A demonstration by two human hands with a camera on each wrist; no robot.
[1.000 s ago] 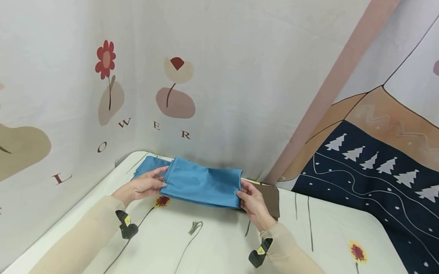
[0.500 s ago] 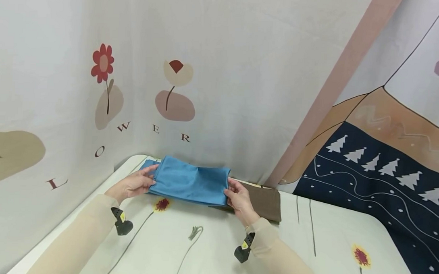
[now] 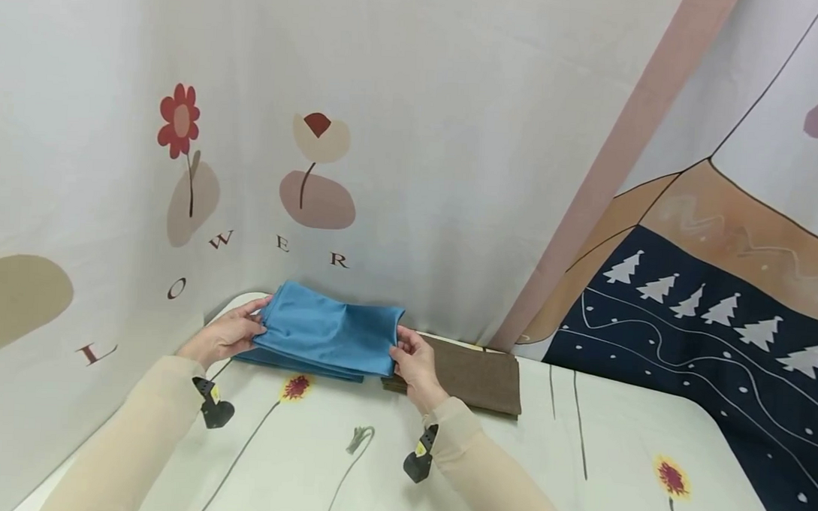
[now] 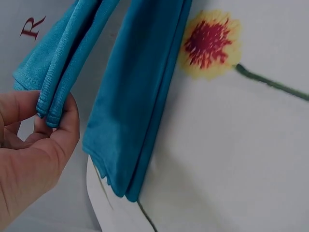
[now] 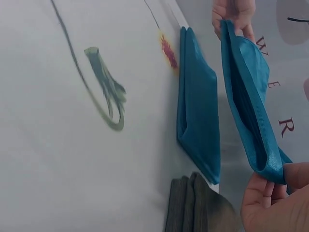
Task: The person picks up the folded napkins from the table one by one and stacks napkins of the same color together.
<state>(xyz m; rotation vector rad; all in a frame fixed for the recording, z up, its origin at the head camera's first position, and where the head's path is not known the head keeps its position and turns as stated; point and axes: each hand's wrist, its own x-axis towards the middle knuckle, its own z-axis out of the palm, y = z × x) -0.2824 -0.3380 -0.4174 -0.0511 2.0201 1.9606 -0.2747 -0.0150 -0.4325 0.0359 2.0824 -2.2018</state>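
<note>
A folded blue cloth (image 3: 332, 329) hangs raised between both hands, its layers showing at the edge. My left hand (image 3: 229, 332) pinches its left end, thumb and fingers closed on the layers in the left wrist view. The opposite end is gripped by my right hand (image 3: 417, 365). Below it a second folded blue cloth (image 4: 130, 106) lies on the table, apart from the held one in both wrist views. A stack of folded brown cloth (image 3: 475, 378) rests to the right, just past my right hand.
The table bears a white cover (image 3: 510, 469) printed with flowers. A printed fabric wall (image 3: 425, 173) rises directly behind the cloths and along the left side. Black wrist cameras (image 3: 216, 405) sit on both forearms.
Both hands have carried the blue cloth leftward, over the second blue cloth on the table. More of the brown cloth stack now shows at the right.
</note>
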